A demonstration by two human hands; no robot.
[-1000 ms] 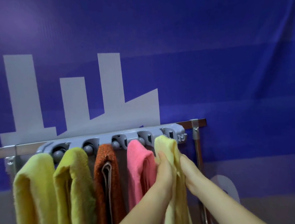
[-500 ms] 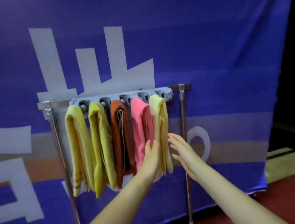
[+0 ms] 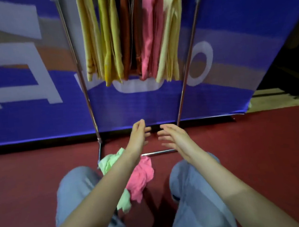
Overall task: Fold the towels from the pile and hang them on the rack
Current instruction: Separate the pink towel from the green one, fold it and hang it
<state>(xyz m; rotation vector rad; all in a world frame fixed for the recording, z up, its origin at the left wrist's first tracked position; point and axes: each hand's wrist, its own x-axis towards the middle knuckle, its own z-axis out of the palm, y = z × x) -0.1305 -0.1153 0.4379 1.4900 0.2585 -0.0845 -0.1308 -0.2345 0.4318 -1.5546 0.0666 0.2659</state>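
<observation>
Several folded towels hang side by side at the top: yellow [image 3: 90, 37], yellow-green [image 3: 110, 37], rust-brown [image 3: 130, 30], pink [image 3: 151, 31] and pale yellow [image 3: 171, 33]. They hang from a metal rack whose right leg [image 3: 186, 70] and left leg [image 3: 80, 74] slope to the floor. A loose pile lies on the floor between my knees: a pink towel [image 3: 141, 177] and a light green towel [image 3: 109, 162]. My left hand [image 3: 138, 134] and right hand [image 3: 172, 136] hover empty above the pile, fingers spread, palms facing each other.
A blue banner [image 3: 36, 114] with white and tan shapes stands right behind the rack. The floor [image 3: 256, 149] is dark red. The rack's base bar [image 3: 159, 152] runs across just beyond the pile. My knees in grey trousers [image 3: 192, 178] flank the pile.
My hands have let go of the pale yellow towel, which stays hung on the rack. The view has dropped from the rack's top to the floor, and both hands have come down over the pile.
</observation>
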